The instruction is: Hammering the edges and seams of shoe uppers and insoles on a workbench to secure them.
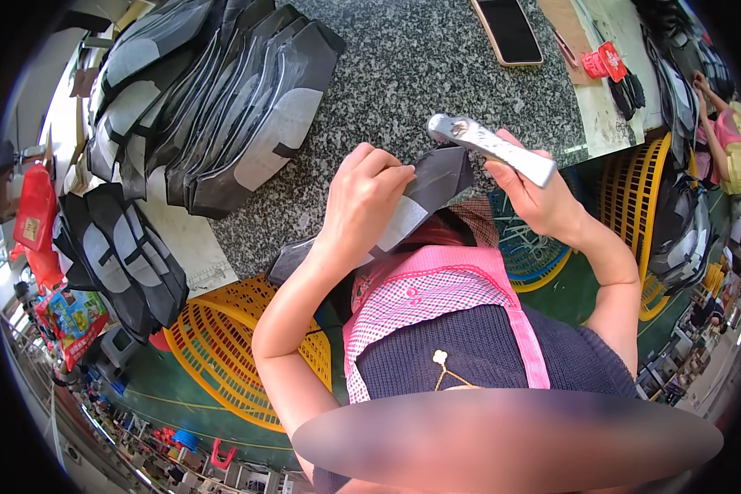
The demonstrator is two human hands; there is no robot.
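Observation:
My left hand (pixel 361 202) has its fingertips pinched on the edge of a dark grey cut piece (pixel 438 183) with a light grey patch. That piece lies at the near edge of the speckled stone tabletop (pixel 379 90), and part of it passes under my left forearm. In my right hand (pixel 543 199) is a silver metal hammer (pixel 494 146), the fingers closed round it. Its rounded end sits over the upper edge of the cut piece; whether the two touch I cannot tell. The hammer's grip is mostly hidden by the hand.
Stacked dark pieces (pixel 247 107) cover the table's left, with more (pixel 128 255) at its left edge. A phone (pixel 509 31), a red item (pixel 604 62) and black scissors handles (pixel 629 97) lie right. Yellow baskets (pixel 214 362) (pixel 634 198) stand below. Another person (pixel 724 140) is far right.

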